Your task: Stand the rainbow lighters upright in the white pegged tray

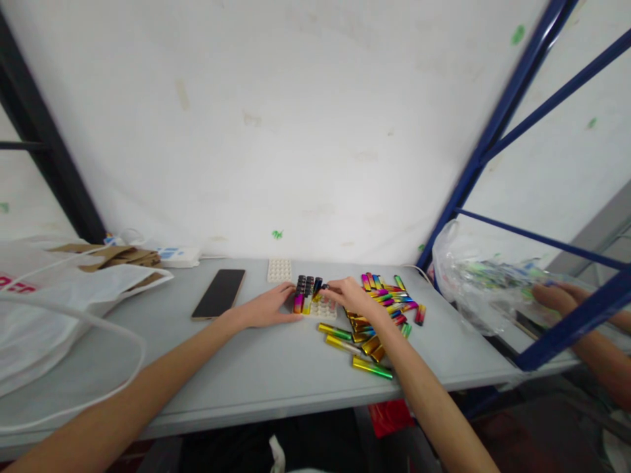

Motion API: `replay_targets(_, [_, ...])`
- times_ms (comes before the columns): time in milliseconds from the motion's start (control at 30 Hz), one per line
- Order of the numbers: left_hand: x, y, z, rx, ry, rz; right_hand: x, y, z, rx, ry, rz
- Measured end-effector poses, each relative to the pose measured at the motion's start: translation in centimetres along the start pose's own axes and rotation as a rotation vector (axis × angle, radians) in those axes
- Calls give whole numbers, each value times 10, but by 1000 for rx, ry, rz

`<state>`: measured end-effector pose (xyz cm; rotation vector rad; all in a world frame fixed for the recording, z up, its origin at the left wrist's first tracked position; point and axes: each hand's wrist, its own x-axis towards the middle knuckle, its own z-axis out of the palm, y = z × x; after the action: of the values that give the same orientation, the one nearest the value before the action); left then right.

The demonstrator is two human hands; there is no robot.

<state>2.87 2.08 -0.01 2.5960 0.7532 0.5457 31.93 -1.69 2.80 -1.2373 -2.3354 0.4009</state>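
Both hands sit at a white holed tray (323, 307) near the back of the grey table (276, 368). Her left hand (269, 307) lies flat and loose against the tray's left edge, steadying it. Fingers of the right hand (351, 297) pinch one dark tube (319, 286) at the tray's top row. Roughly ten tubes stand slotted in; a heap of rainbow tubes (384, 309), too many to count, lies just right. One phone (219, 293) and a second, empty tray (279, 270) lie left.
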Motion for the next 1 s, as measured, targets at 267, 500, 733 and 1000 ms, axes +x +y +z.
replay_targets(267, [0, -2, 1, 21, 0, -3, 8, -11, 14, -338, -23, 78])
replay_targets(500, [0, -4, 1, 28, 12, -3, -9, 21, -23, -201, 156, 106])
replay_targets(733, [0, -2, 0, 40, 0, -34, -30, 79, -39, -385, 44, 279])
replay_targets(1000, [0, -1, -1, 67, -15, -37, -29, 81, -32, -378, 67, 392])
